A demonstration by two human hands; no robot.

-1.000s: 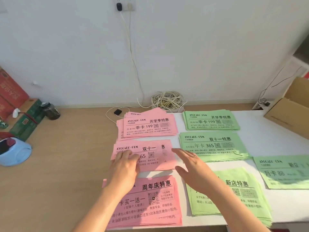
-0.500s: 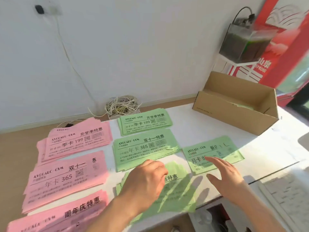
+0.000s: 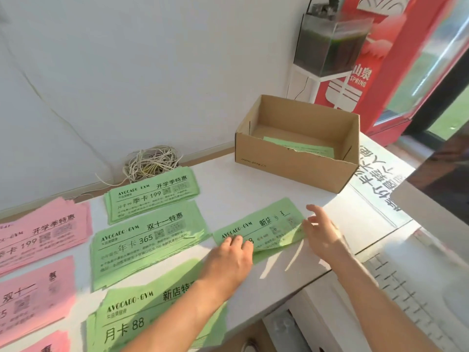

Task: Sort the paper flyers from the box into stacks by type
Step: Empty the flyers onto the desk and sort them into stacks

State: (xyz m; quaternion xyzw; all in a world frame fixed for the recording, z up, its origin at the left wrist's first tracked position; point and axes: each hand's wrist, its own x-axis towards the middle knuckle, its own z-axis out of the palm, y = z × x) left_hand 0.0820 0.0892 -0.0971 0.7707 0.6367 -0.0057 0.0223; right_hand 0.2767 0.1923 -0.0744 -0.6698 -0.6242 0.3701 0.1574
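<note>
One loose green flyer (image 3: pixel 264 226) lies on the white table (image 3: pixel 228 179), right of the green stacks. My left hand (image 3: pixel 231 257) presses its fingertips on the flyer's left end. My right hand (image 3: pixel 321 233) has its fingers spread and touches the flyer's right end, where the near edge curls up. Three green stacks (image 3: pixel 152 194) (image 3: pixel 149 240) (image 3: pixel 142 313) lie in a column to the left. Pink stacks (image 3: pixel 43 232) (image 3: pixel 33 295) lie further left. The cardboard box (image 3: pixel 297 168) stands behind, with a green flyer (image 3: pixel 299 146) inside.
A coil of cable (image 3: pixel 152 163) lies by the wall behind the stacks. A keyboard (image 3: pixel 406 301) and a monitor (image 3: pixel 439 189) are on the right, with a printed white sheet (image 3: pixel 375 179) beside the box. A tank of green water (image 3: pixel 330 39) stands before a red cabinet (image 3: pixel 385 59).
The view swung right from the pink stacks to the green ones and the box. Both hands moved right and now rest on the loose green flyer's two ends.
</note>
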